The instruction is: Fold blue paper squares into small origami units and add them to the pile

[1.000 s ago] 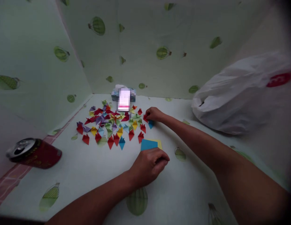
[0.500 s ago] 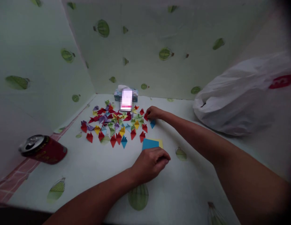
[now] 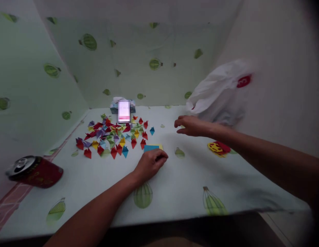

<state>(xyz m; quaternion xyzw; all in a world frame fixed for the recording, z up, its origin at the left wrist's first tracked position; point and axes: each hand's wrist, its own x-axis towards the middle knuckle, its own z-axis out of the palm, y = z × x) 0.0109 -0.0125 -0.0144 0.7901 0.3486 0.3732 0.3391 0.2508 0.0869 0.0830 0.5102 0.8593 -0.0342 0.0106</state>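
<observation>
My left hand rests on the table at the near edge of the blue paper sheet. Its fingers are curled in, and nothing shows in them. Part of a yellow paper sheet peeks out beside the blue one. My right hand hovers above the table in front of the plastic bag, fingers apart and holding nothing. Many small folded paper cranes lie spread to the left, among them a blue paper crane at the right end of the group and a red paper crane near it.
A tissue box stands at the back with a lit phone leaning before it. A red drink can is at the left. A white plastic bag sits at the right, and a red-and-yellow item lies below my right forearm.
My right hand has left the red paper crane at the group's right side, moved right and opened. My left hand stays by the paper sheets. The view has turned rightward.
</observation>
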